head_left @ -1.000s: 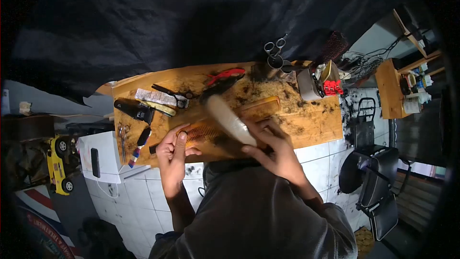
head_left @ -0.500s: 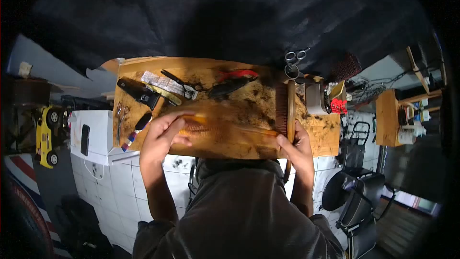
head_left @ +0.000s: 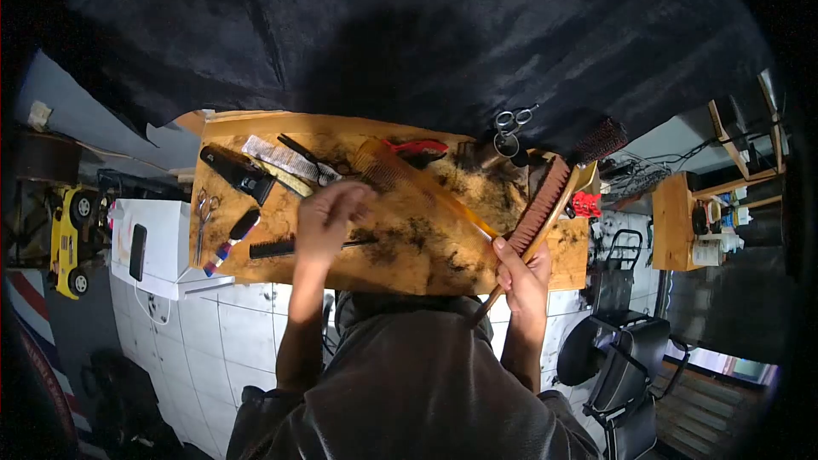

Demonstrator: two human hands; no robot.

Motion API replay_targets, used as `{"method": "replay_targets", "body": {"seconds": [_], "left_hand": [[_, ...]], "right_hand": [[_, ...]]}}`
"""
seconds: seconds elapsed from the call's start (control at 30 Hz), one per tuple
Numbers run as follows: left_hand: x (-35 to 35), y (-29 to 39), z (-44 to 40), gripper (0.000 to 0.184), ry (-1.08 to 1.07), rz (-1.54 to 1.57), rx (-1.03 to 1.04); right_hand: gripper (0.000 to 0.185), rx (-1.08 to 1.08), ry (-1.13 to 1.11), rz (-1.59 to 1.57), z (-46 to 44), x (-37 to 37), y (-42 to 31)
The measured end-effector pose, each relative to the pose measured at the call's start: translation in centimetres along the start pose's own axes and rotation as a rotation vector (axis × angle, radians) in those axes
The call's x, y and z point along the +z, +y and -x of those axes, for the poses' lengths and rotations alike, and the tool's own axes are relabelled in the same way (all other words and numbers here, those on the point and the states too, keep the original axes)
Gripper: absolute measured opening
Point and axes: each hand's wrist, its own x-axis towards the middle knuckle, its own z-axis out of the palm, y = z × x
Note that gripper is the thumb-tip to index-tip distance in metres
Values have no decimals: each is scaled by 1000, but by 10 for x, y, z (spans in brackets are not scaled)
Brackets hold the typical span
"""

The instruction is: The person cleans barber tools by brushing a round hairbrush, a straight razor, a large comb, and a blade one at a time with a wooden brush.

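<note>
My right hand (head_left: 524, 277) is closed round the wooden handle of a brush (head_left: 545, 204) with reddish-brown bristles, and also grips the end of an orange comb (head_left: 417, 192) that points up and left over the table. My left hand (head_left: 328, 217) is blurred above the wooden table (head_left: 503, 277), its fingers smeared by motion; whether it holds anything cannot be made out. Below and left of it lies a black comb (head_left: 273, 248). Dark hair clippings are scattered over the wood.
On the table lie clippers (head_left: 236, 175), scissors (head_left: 203, 213), a small brush (head_left: 232, 241), a pale comb (head_left: 285, 158) and a red-handled tool (head_left: 419, 147). Metal cups (head_left: 506, 145) stand at the back. A phone (head_left: 138, 252) lies on a white box; a black chair (head_left: 630, 358) stands at right.
My left hand has come off the orange comb and moved up and right. The brush has turned to a slant, with the comb's free end now pointing up and left.
</note>
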Motion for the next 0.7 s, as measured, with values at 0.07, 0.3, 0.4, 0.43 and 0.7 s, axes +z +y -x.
{"method": "replay_targets", "body": {"seconds": [0.07, 0.3, 0.4, 0.43, 0.7], "left_hand": [[15, -24, 12, 33, -156, 186, -54], [79, -9, 24, 63, -255, 1008, -216], [84, -14, 21, 72, -186, 982, -109], [82, -19, 20, 70, -189, 985, -126], [53, -35, 32, 50, -13, 644, -408]], "right_hand": [[19, 4, -12, -13, 1, 6, 2], [16, 10, -168, 36, 6, 29, 8], [35, -93, -324, 152, 0, 26, 14], [46, -75, -322, 283, 0, 22, 11], [46, -401, -657, 872, 6, 5, 2]]}}
